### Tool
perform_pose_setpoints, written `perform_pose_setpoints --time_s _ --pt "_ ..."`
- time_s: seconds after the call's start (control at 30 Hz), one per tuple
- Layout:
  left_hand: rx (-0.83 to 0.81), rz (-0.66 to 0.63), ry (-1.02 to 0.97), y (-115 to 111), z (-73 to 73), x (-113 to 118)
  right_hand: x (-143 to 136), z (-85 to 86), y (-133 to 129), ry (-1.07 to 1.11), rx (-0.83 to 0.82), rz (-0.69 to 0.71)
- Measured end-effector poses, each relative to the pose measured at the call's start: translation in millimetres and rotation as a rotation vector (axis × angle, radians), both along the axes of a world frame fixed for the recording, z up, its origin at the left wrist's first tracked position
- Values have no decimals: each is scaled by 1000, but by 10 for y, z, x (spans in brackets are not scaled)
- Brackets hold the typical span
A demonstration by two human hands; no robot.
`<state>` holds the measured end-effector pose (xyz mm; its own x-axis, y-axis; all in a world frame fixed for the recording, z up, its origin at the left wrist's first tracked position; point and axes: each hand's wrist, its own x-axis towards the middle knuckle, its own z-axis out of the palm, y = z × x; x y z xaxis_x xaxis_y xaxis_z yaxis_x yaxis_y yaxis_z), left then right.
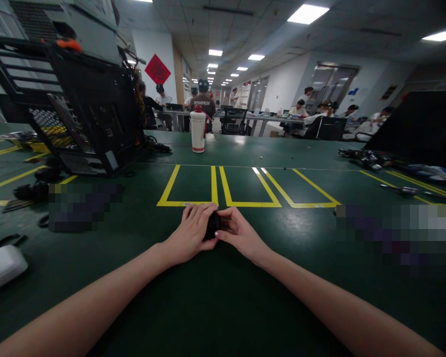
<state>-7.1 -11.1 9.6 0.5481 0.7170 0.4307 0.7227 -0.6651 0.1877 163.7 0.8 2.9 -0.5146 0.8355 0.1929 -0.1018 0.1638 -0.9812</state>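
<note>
Between my two hands is a small black object (213, 226) with a rounded edge, mostly covered by fingers, so its kind does not show. My left hand (191, 229) wraps round its left side, thumb below and fingers over the top. From the right, my right hand (241, 232) pinches its edge with bent fingers and thumb. Both hands are just over the green tabletop (223, 297), by the near edge of the yellow tape outlines (252, 204).
A white bottle (198, 130) with a red cap stands beyond the tape. An open black computer case (92, 109) rises at the left, near a white object (3, 267). Cables (371, 157) and a dark panel (419, 124) are at the right. People sit at far tables.
</note>
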Motion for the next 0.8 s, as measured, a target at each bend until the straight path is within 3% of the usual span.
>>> perform_pose_setpoints --time_s 0.27,0.43,0.6,0.8 --pt "-23 3 -5 -1 11 -3 -50 11 10 -17 30 -125" --pt "-17 0 4 -9 16 -12 -19 21 20 -91 -8 -66" --pt "-3 -2 3 -6 17 -13 -7 23 -1 -21 3 18" --pt "-15 -5 -9 -6 17 -14 -38 6 -6 -8 28 -97"
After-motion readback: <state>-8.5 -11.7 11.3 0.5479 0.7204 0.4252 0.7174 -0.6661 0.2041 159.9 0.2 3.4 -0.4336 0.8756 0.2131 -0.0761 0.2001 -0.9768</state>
